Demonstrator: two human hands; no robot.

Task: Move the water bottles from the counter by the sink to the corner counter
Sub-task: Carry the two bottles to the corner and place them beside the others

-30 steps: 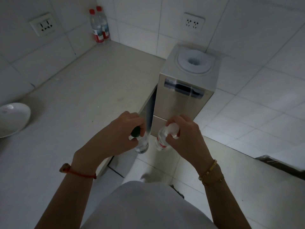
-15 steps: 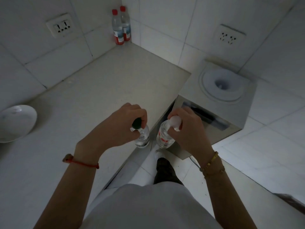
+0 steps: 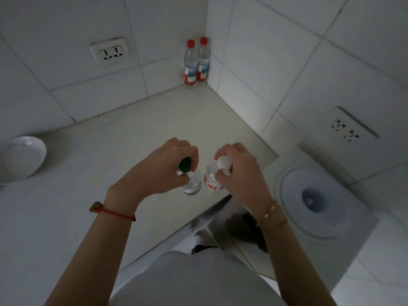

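So, head view: left hand [image 3: 163, 168] is clamped round the neck of a green-capped bottle [image 3: 189, 180], right hand [image 3: 238, 171] clamped round the neck of a white-capped bottle [image 3: 213, 180]. Both bottles hang below the fists, side by side, nearly touching, over the counter [image 3: 132, 140] near its front edge. Two red-capped bottles [image 3: 196, 60] stand upright, touching, tight in the wall corner. Bare counter lies between the hands and that pair. White bowl [image 3: 22, 160] sits far left. Water dispenser [image 3: 315, 202] is just past the counter's right edge.
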